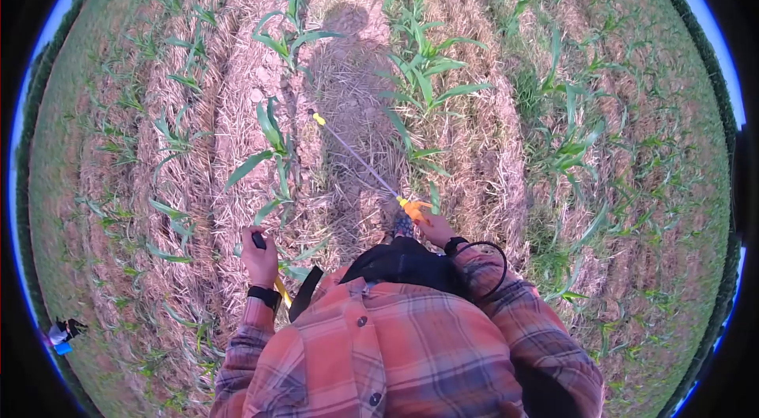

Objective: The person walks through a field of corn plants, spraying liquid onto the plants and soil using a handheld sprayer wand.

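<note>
My right hand (pixel 436 231) is closed around the orange trigger handle (pixel 415 210) of a sprayer wand. The thin lance (pixel 362 161) slants forward and left to a yellow nozzle end (pixel 319 118), low over the ground beside a young corn plant (pixel 273 145). A black hose (pixel 504 264) loops by my right wrist. At the left, my left hand (pixel 259 261) wraps around a black grip (pixel 258 239), whose end shows above the fingers. Close to that wrist runs a yellow bar (pixel 282 291); its link to the grip is hidden.
Rows of young corn (pixel 423 62) run forward on both sides. Dry straw (pixel 229 94) and bare soil lie between them, with grassy weeds (pixel 545 240) at the right. My shadow (pixel 346 62) falls ahead. Another person (pixel 62 333) is far off at the left edge.
</note>
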{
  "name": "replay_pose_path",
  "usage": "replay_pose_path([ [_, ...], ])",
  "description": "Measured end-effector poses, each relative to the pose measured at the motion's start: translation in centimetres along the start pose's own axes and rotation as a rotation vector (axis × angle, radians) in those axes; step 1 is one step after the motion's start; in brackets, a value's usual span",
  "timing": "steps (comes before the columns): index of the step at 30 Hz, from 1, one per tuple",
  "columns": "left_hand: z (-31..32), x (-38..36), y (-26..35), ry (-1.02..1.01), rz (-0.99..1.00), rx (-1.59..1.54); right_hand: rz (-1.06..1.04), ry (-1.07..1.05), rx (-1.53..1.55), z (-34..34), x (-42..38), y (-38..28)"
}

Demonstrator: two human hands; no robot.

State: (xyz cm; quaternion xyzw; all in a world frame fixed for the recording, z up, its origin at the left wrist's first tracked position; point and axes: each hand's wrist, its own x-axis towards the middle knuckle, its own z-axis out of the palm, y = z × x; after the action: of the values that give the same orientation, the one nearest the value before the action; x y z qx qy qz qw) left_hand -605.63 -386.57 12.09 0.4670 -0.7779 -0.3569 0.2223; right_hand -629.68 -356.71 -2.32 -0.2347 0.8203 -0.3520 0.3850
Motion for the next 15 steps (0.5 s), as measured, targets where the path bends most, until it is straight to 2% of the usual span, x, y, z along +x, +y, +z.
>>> replay_pose_path([
  [2, 1.2, 0.8, 2.1, -0.025, -0.024, -0.029, 0.164, 0.047, 0.189, -2.7, 0.5, 1.3],
  [4, 2.3, 1.5, 3.6, -0.039, -0.027, 0.0, 0.195, 0.1, 0.256, -4.6, 0.6, 2.7],
  [6, 3.4, 2.1, 4.9, -0.013, 0.028, 0.017, 0.27, 0.265, 0.511, -6.1, 1.3, 5.2],
  [7, 3.7, 2.3, 5.9, -0.012, 0.045, 0.045, 0.324, 0.235, 0.518, -7.4, 1.4, 6.2],
  [8, 4.0, 2.4, 6.6, -0.011, 0.06, 0.075, 0.321, 0.233, 0.518, -8.3, 1.5, 7.1],
  [10, 4.4, 2.9, 6.8, 0.001, 0.059, 0.079, 0.338, 0.415, 0.646, -9.8, 1.0, 7.7],
  [12, 4.7, 3.7, 7.3, 0.002, 0.031, 0.091, 0.413, 0.497, 0.759, -11.9, 0.2, 7.3],
  [15, 5.1, 4.7, 7.1, 0.027, 0.033, 0.037, 0.402, 0.669, 0.863, -14.0, 0.4, 8.6],
])
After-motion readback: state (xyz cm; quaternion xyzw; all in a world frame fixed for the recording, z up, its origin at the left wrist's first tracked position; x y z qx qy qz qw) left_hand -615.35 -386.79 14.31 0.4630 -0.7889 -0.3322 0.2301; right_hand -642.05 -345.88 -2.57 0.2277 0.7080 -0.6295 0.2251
